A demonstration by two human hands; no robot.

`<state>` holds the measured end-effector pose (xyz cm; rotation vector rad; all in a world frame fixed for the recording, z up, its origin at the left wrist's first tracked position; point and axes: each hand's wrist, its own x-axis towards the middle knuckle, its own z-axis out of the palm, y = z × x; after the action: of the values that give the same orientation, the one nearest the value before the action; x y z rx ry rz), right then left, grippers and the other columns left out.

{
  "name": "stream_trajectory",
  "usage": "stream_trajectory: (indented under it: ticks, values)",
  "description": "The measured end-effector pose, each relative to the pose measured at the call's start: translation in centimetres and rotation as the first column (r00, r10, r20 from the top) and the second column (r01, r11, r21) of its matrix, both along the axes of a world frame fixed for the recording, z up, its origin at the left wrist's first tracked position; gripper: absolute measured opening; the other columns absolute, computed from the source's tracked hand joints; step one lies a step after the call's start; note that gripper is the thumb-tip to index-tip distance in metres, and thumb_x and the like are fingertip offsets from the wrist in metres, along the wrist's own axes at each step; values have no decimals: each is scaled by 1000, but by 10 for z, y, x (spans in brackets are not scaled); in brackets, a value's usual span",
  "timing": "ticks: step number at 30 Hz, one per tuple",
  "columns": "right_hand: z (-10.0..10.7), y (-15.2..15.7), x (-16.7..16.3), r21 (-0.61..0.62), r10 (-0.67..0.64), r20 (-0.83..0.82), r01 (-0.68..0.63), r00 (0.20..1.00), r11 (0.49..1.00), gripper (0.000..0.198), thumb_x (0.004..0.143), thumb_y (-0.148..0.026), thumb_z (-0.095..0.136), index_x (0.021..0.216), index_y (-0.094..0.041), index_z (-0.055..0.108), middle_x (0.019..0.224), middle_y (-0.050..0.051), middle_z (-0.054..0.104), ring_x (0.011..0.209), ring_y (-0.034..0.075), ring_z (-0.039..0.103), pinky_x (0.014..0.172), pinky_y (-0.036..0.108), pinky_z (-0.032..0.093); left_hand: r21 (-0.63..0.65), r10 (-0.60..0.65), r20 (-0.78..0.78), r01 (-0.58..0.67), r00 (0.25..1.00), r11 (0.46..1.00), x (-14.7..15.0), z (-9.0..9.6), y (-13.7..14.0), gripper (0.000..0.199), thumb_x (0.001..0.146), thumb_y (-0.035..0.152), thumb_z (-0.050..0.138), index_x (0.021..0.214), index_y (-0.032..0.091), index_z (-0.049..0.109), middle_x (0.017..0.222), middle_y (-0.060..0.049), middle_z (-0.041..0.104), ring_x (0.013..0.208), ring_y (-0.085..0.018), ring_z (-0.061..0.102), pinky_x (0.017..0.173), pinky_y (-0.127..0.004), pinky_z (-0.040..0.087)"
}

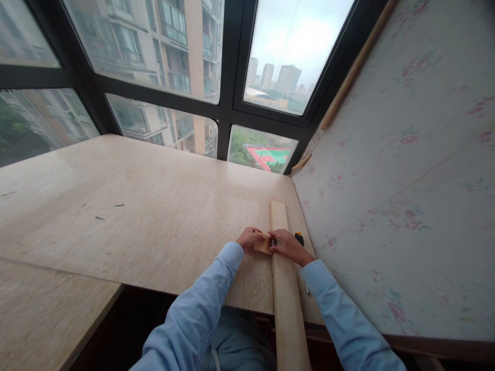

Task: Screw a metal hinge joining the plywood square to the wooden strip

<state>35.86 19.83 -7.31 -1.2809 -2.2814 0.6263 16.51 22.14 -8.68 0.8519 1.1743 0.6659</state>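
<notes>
A long pale wooden board (286,304) lies on the stone-like surface, its near end reaching past the edge towards me. My left hand (249,239) is closed on a small light wooden piece (263,245), just left of the board. Over the board, my right hand (288,247) pinches a small dark, shiny metal piece (273,242) against the wooden piece; its exact kind is too small to tell. Right of that hand shows a black and yellow handle (299,238), apparently a screwdriver's. A thin metal rod (308,289) shows beside my right sleeve; the part between is hidden.
A flower-patterned wall (410,206) rises close on the right. Dark-framed windows (226,103) stand behind the broad beige surface (166,206). Small dark scraps (99,217) lie on its left part. A recess (127,324) opens below its front edge.
</notes>
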Motion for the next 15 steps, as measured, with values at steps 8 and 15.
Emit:
stream_trajectory:
  ticks: [8, 15]
  values:
    - [-4, -4, 2, 6, -37, -34, 38, 999, 999, 50, 70, -17, 78, 119, -23, 66, 107, 7, 71, 103, 25, 64, 94, 42, 48, -74, 36, 91, -29, 995, 997, 5, -2, -5, 50, 59, 7, 74, 104, 14, 55, 79, -1, 64, 68, -16, 63, 56, -24, 46]
    - [-11, -11, 4, 22, -87, -104, 90, 991, 996, 45, 75, -23, 75, 120, -23, 66, 111, 8, 71, 106, 25, 64, 96, 44, 49, -15, 177, 110, -176, 978, 984, 18, -15, -13, 54, 52, 7, 79, 96, 18, 50, 79, 2, 62, 78, -18, 66, 65, -25, 51]
